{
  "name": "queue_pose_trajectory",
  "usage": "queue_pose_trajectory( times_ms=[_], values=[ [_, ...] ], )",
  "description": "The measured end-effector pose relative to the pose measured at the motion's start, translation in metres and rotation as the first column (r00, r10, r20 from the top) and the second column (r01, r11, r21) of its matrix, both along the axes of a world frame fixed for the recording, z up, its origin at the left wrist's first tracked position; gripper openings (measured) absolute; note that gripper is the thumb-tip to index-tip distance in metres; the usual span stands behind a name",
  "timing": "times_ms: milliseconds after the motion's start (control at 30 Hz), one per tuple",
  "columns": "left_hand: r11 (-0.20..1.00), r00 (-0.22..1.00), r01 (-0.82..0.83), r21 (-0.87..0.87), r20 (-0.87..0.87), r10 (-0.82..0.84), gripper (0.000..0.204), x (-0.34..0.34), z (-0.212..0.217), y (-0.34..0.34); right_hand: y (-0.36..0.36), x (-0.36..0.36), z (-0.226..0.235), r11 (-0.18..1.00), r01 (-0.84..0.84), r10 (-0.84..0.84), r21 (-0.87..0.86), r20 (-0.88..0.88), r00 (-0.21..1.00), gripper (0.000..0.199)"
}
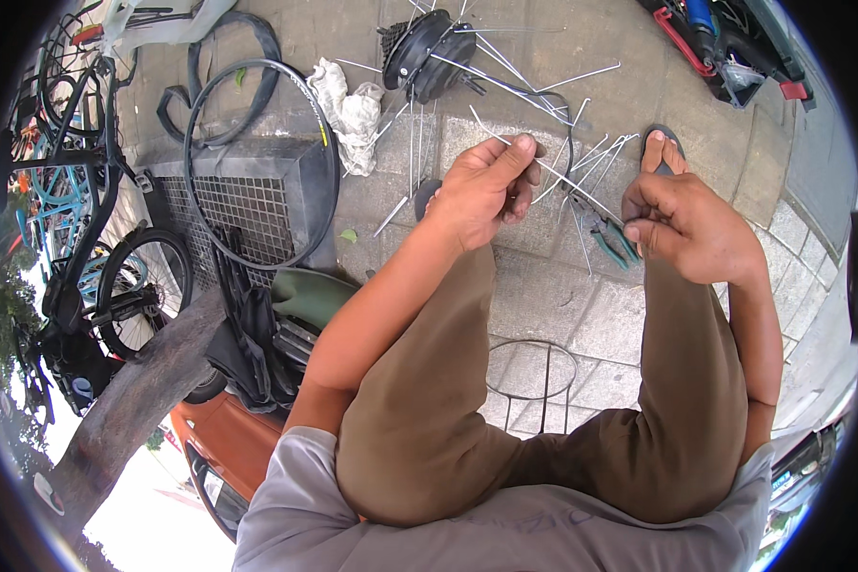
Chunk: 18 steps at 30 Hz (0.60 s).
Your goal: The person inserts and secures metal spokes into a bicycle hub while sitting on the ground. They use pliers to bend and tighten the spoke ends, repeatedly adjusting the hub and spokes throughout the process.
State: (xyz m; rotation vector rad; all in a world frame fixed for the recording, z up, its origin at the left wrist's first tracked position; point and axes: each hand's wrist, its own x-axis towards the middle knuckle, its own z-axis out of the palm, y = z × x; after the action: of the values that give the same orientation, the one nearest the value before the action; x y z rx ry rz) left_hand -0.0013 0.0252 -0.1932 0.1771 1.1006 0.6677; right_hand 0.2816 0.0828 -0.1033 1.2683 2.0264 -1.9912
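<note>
A bare bicycle rim (326, 143) leans on a metal grate (243, 205), with a hub motor (429, 52) and loose spokes (596, 153) on the paving beyond. Pliers (605, 238) lie just beside the right hand (691, 229). The left hand (481, 191) pinches one end of a thin spoke (577, 186); the right hand's fingertips close on its other end, above the knees.

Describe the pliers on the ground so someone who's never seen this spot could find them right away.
Start at the dark wheel hub lying on the paving stones at the top, with loose silver spokes fanned out from it. Follow the spokes down toward the person's right hand; the pliers lie just left of it. Their teal-green handles set them apart from the bare metal spokes.
</note>
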Motion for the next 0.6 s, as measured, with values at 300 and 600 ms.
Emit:
queue_pose_trajectory(
  times_ms=[300, 600],
  values=[
    [0.974, 0.992, -0.126, 0.19, 0.045, 0.119, 0.032, -0.039, -0.016, 0.017, 0.011, -0.083, -0.061, 0.966, 0.259, -0.252, 0.012, -0.18, 0.951, 0.028],
    [0.954, 0.955, -0.208, 0.217, -0.166, 0.246, 0.036, -0.056, -0.023, 0.048, 0.017, -0.139, -0.069, 0.944, 0.31, -0.321, -0.112, -0.1, 0.942, 0.044]
  ],
)
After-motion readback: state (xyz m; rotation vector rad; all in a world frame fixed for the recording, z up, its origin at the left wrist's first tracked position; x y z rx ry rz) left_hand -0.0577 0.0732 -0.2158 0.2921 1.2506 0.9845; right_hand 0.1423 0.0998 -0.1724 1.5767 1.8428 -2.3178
